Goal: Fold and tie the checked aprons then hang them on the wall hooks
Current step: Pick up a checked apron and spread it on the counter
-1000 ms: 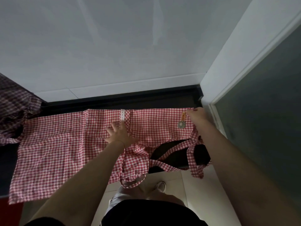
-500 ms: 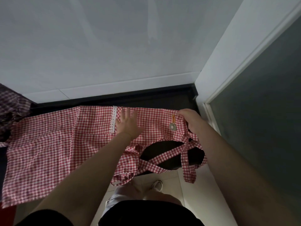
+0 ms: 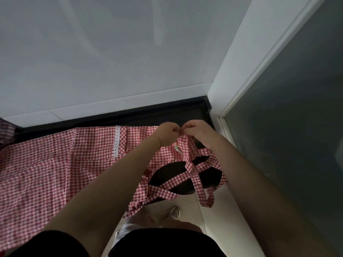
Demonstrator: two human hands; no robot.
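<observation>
A red and white checked apron (image 3: 55,164) lies spread over a dark counter (image 3: 130,117), with a strip of white lace (image 3: 117,141) near its far edge. Its checked straps (image 3: 196,175) cross and hang over the counter's front edge at the right. My left hand (image 3: 167,133) and my right hand (image 3: 198,131) meet fingertip to fingertip at the apron's far right corner. Both pinch the lifted cloth there. What lies under the hands is hidden.
A second, darker checked cloth (image 3: 6,130) shows at the far left edge. A white wall (image 3: 130,52) rises behind the counter. A white door frame (image 3: 241,75) and a dark glass panel (image 3: 297,108) stand close on the right. Below are pale floor tiles and a shoe (image 3: 174,212).
My left hand left the middle of the apron and moved right to join the right hand. The apron's right corner is now lifted and bunched between both hands.
</observation>
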